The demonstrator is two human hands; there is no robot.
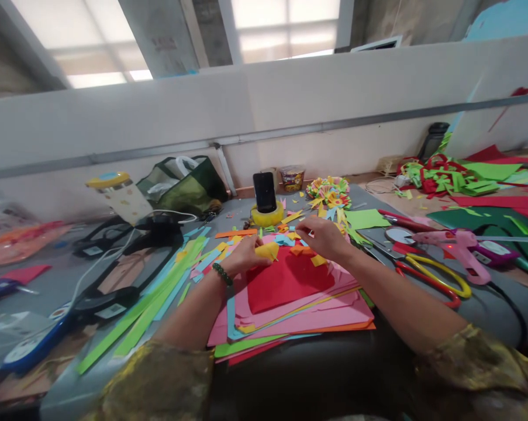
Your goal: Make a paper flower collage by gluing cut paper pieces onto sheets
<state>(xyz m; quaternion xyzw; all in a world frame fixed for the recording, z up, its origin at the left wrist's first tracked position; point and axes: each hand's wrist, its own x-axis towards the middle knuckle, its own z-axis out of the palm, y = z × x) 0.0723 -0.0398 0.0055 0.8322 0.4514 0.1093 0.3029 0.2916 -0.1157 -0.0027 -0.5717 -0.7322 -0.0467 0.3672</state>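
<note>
My left hand (246,255), with a green bead bracelet (222,273) at the wrist, is closed on a yellow paper piece (268,251). It is above the left edge of a red paper sheet (285,280), which lies on a stack of pink paper (325,313). To the right, my right hand (324,237) hovers with its fingertips drawn together; anything between them is too small to make out. Small blue paper scraps (285,240) and orange paper scraps (302,250) lie between the hands.
A phone (264,192) stands upright behind a yellow tape roll (268,215). Scissors (434,275) and a pink glue gun (461,248) lie at the right. Green paper strips (158,298) lie left, a multicoloured paper flower ball (329,192) at the back, and a green bag (189,184) back left.
</note>
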